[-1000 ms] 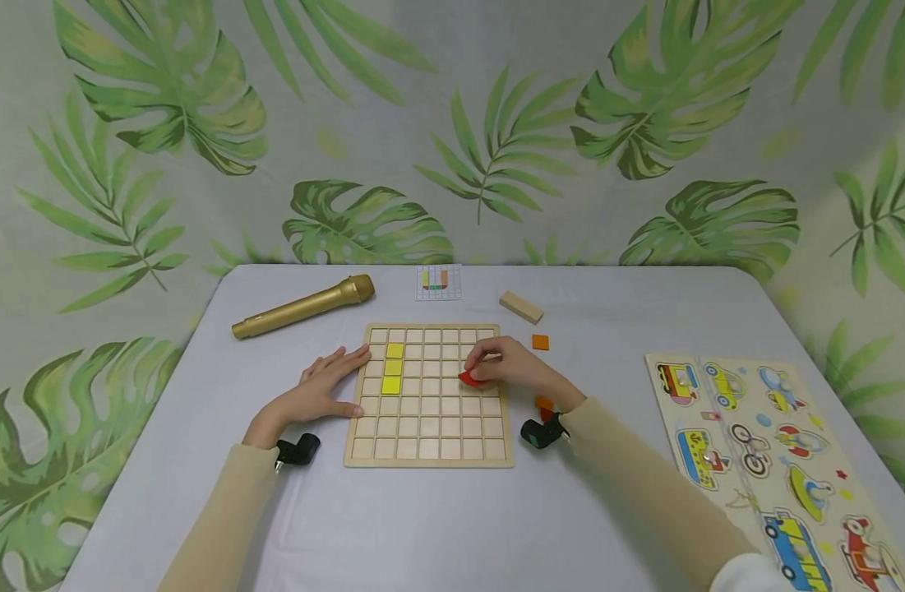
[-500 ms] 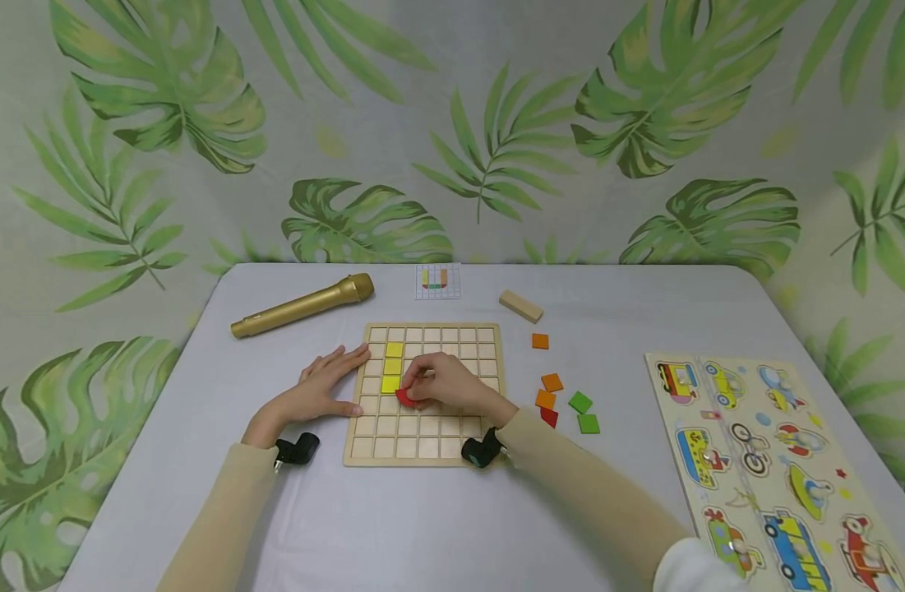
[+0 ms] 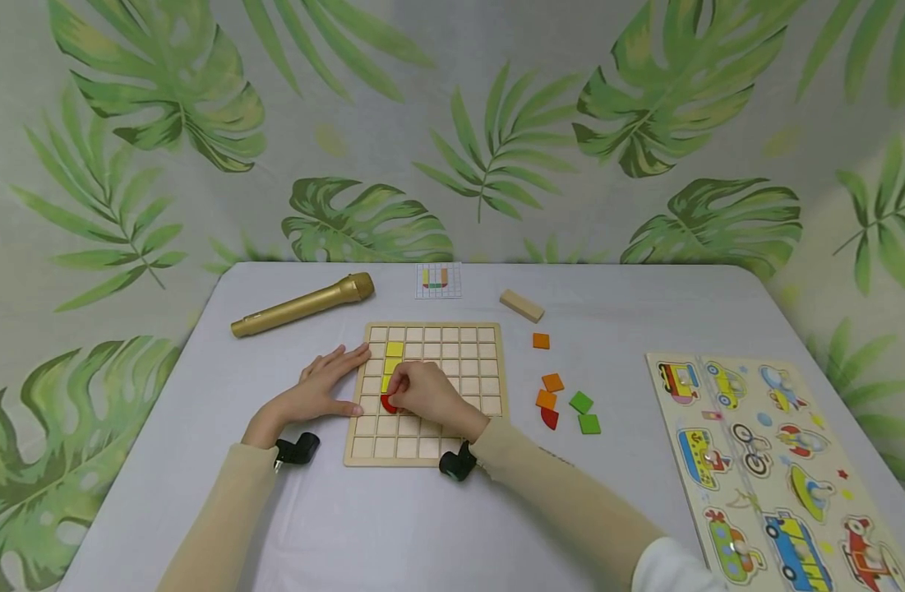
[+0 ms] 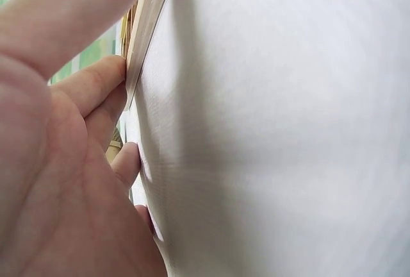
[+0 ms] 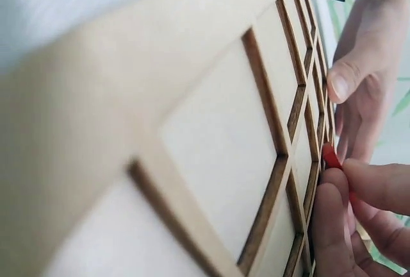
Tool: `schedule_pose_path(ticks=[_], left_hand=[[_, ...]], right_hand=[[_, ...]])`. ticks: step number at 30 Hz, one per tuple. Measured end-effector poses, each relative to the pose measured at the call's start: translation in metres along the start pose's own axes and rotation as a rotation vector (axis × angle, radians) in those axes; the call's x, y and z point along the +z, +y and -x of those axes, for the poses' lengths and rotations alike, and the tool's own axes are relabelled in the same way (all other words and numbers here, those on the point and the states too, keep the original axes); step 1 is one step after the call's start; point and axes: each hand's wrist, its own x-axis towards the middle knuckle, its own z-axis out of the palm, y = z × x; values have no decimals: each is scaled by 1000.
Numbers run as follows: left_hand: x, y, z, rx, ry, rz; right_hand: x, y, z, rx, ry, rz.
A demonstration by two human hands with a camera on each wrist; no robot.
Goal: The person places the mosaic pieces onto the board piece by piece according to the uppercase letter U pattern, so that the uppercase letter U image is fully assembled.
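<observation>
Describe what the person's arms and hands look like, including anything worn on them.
The left hand and right hand are ungloved. A long beige left sleeve and matching right sleeve cover the forearms, with white fabric showing toward the right elbow. Each wrist wears a small black camera: left wrist camera, right wrist camera.

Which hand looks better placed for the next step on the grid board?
Probably the right hand: it pinches a red piece at the grid board; the left hand only touches the board's edge.
</observation>
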Motion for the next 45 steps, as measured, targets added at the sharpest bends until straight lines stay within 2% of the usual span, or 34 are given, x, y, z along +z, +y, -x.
schedule_pose_path(ticks=[7, 12, 14, 20, 26, 30, 37, 45], left_hand=[[0, 0, 0, 1, -2, 3], [1, -1, -1, 2, -4, 0], [1, -1, -1, 1, -4, -3], [1, 2, -1, -6, -2, -6], [0, 3, 0, -12, -3, -5], [1, 3, 0, -12, -1, 0], [1, 2, -1, -11, 0, -1], [0, 2, -1, -9, 0, -12]], right_hand=[[1, -2, 1, -39, 3, 97], [0, -1, 2, -27, -4, 86], [-1, 2, 3, -10, -17, 14], [-17, 17, 7, 30, -86, -323], [-43, 39, 15, 15, -140, -440], [-63, 54, 23, 25, -137, -454], [-99, 81, 42, 38, -94, -382], [-131, 104, 65, 70, -45, -352]])
